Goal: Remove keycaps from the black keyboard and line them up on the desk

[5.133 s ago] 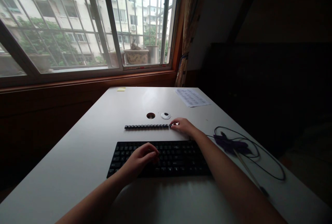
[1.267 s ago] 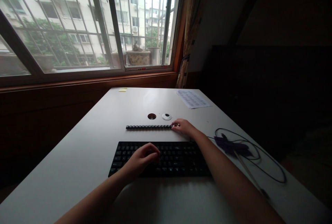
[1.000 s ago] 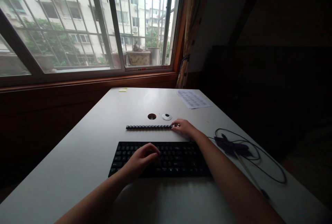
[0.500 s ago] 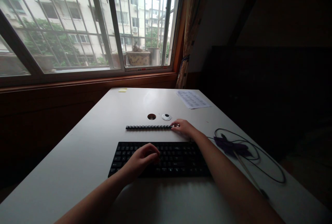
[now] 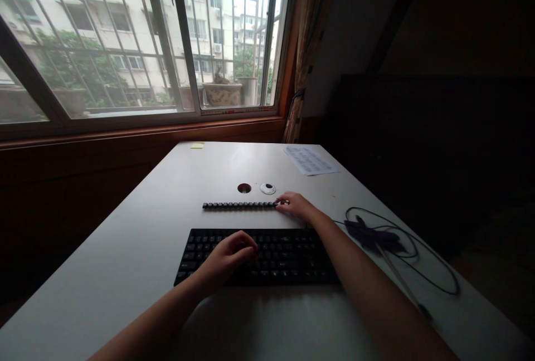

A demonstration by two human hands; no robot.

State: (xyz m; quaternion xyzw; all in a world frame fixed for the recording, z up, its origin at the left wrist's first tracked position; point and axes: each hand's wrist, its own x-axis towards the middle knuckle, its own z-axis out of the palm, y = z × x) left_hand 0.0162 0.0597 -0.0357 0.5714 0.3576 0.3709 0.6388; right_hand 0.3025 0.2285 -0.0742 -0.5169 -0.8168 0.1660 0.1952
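A black keyboard lies flat on the white table in front of me. Over its left half is my left hand, the fingers curled toward the thumb; whatever they hold, if anything, is hidden. Beyond the keyboard, a straight row of small black keycaps runs from left to right. At the right end of that row my right hand has thumb and fingers closed on a keycap, which the fingertips mostly cover.
Behind the row are a round table hole and a white ring-shaped piece. Printed paper and a yellow note lie at the back. To the right, a looped black cable surrounds a dark purple cloth and a thin stick.
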